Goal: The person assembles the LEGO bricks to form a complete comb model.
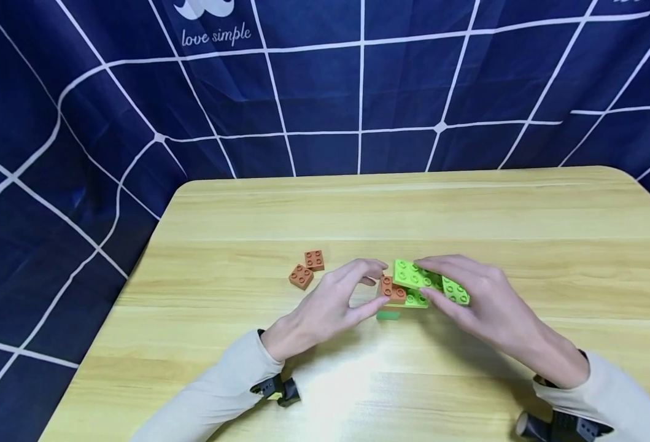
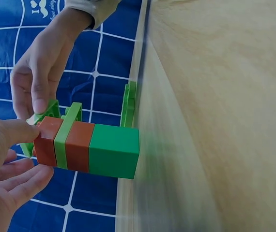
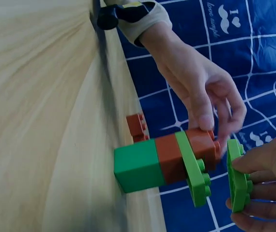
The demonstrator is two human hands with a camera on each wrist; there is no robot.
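A small tower stands on the table: a dark green brick (image 2: 114,151) at the bottom, an orange brick (image 2: 77,146), a light green plate (image 3: 191,166), and another orange brick (image 1: 392,291) on top. My left hand (image 1: 336,301) pinches that top brick, thumb on one side and fingers on the other. With thumb and fingers, my right hand (image 1: 479,301) holds a separate light green plate (image 1: 413,274). It is tilted just above the tower's plate, beside the top orange brick. In the right wrist view a gap shows between held plate and tower.
Two loose orange bricks, one nearer (image 1: 301,277) and one farther (image 1: 314,260), lie left of my left hand. Another light green plate (image 1: 456,290) lies on the wooden table (image 1: 236,221), partly behind my right hand. A dark blue checked cloth (image 1: 325,92) hangs behind the table.
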